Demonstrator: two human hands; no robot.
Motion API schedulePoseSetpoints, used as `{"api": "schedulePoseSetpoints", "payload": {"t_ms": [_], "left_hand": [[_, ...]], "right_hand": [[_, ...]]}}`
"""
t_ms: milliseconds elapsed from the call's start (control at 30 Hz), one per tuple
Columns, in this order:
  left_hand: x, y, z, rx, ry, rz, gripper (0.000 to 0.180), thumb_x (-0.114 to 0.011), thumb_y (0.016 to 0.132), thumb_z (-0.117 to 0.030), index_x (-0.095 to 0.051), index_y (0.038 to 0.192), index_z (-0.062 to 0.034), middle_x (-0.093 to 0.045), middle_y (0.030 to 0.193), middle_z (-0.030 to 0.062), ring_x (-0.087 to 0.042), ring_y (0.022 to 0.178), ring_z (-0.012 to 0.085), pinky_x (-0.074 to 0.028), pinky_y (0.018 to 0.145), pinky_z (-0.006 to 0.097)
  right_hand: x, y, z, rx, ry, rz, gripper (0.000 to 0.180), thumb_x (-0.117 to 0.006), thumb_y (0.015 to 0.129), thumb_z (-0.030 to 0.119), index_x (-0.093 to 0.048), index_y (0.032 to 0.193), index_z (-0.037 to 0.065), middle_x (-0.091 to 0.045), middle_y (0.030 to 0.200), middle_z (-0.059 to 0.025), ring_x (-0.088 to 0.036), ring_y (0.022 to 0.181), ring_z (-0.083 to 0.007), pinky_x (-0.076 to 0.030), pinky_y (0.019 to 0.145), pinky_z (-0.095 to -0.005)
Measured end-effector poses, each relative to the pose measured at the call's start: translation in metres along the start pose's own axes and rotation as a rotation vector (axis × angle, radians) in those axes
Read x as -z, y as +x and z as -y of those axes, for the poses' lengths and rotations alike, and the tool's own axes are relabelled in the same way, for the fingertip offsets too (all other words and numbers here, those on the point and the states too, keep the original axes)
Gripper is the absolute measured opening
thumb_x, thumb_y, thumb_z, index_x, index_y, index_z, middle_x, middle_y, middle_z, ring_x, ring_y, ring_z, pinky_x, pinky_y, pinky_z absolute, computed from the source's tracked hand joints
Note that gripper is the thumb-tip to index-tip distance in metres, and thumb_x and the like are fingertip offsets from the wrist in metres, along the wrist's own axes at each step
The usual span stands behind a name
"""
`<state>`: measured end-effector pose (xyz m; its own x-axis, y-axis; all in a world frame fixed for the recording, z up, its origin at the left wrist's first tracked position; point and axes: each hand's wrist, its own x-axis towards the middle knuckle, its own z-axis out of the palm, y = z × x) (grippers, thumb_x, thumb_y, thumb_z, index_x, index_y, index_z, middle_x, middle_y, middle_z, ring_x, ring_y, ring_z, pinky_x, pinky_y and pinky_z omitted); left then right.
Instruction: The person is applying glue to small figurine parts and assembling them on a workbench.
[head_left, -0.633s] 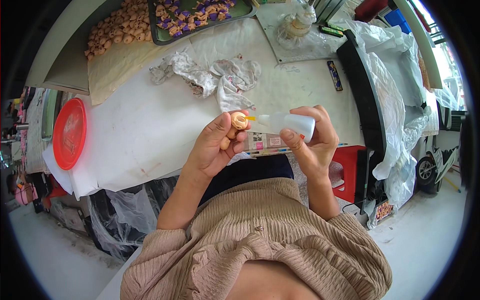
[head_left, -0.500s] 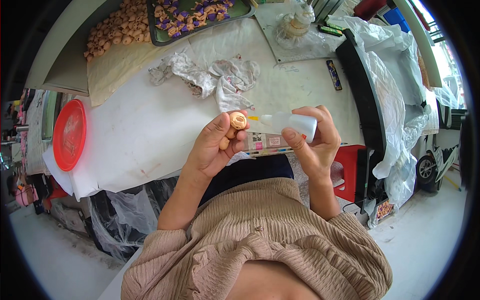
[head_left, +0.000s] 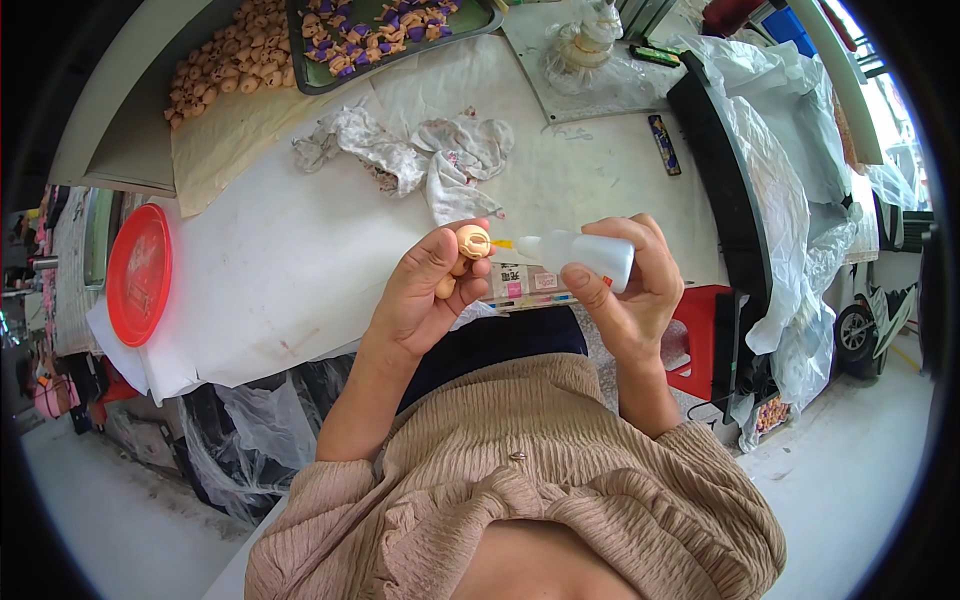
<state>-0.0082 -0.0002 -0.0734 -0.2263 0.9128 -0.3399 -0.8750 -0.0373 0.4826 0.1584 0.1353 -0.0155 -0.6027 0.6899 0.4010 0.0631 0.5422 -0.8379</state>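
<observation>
Left hand point(head_left: 425, 295) pinches a small tan doll head point(head_left: 471, 242) between thumb and fingers, raised over the table's near edge. Right hand point(head_left: 625, 290) grips a white glue bottle point(head_left: 580, 252), lying sideways, yellow nozzle just beside the head. Crumpled rag point(head_left: 430, 155) lies beyond the hands on the white paper-covered table point(head_left: 270, 260); red lid point(head_left: 138, 272) sits well left of the left hand.

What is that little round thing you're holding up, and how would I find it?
Start at the white table, then come toward its near edge, where the left hand is raised. Pinched in its fingertips is a small tan figure head, beside the glue bottle.
</observation>
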Motion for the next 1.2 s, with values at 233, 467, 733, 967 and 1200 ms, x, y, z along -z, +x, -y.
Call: {"api": "schedulePoseSetpoints", "payload": {"t_ms": [233, 467, 733, 967, 1200], "left_hand": [[-0.001, 0.0, 0.0, 0.016, 0.004, 0.0, 0.048, -0.049, 0.097, -0.036, -0.048, 0.128, 0.001, -0.058, 0.097, 0.0078, -0.058, 0.086, 0.0108, -0.056, 0.074, 0.022], [0.002, 0.0, 0.0, 0.02, 0.018, 0.012, 0.048, -0.049, 0.097, -0.036, -0.048, 0.128, 0.0013, -0.059, 0.098, 0.0081, -0.058, 0.087, 0.011, -0.056, 0.074, 0.022], [0.002, 0.001, 0.0, 0.021, 0.016, 0.022, 0.049, -0.049, 0.097, -0.036, -0.048, 0.128, 0.0011, -0.061, 0.104, 0.0094, -0.059, 0.088, 0.011, -0.057, 0.075, 0.023], [0.003, 0.001, 0.002, 0.009, 0.017, 0.024, 0.049, -0.05, 0.097, -0.036, -0.048, 0.128, 0.001, -0.061, 0.104, 0.009, -0.059, 0.089, 0.0113, -0.057, 0.075, 0.023], [0.001, 0.001, 0.002, 0.016, 0.014, 0.012, 0.048, -0.05, 0.097, -0.034, -0.047, 0.13, 0.001, -0.06, 0.098, 0.0078, -0.06, 0.089, 0.0115, -0.057, 0.076, 0.023]], "right_hand": [[-0.004, 0.0, -0.001, -0.024, 0.042, 0.007, 0.038, -0.083, 0.071, 0.022, -0.064, 0.095, -0.001, -0.056, 0.082, -0.0049, -0.053, 0.07, -0.0107, -0.039, 0.058, -0.0228], [-0.002, 0.001, 0.0, -0.018, 0.03, 0.014, 0.038, -0.083, 0.071, 0.022, -0.064, 0.094, -0.001, -0.056, 0.081, -0.0047, -0.053, 0.069, -0.0104, -0.039, 0.058, -0.0224], [-0.002, 0.002, -0.002, -0.024, 0.022, -0.006, 0.036, -0.082, 0.072, 0.019, -0.064, 0.095, -0.001, -0.056, 0.082, -0.0052, -0.054, 0.069, -0.0106, -0.04, 0.058, -0.0219], [0.005, 0.0, -0.002, -0.042, -0.004, -0.001, 0.038, -0.083, 0.071, 0.021, -0.064, 0.095, -0.002, -0.056, 0.082, -0.0053, -0.054, 0.069, -0.0107, -0.04, 0.057, -0.0217], [0.006, -0.002, -0.002, -0.028, -0.002, 0.009, 0.038, -0.083, 0.071, 0.022, -0.064, 0.094, -0.002, -0.055, 0.081, -0.0045, -0.053, 0.068, -0.0099, -0.039, 0.057, -0.0214]]}}
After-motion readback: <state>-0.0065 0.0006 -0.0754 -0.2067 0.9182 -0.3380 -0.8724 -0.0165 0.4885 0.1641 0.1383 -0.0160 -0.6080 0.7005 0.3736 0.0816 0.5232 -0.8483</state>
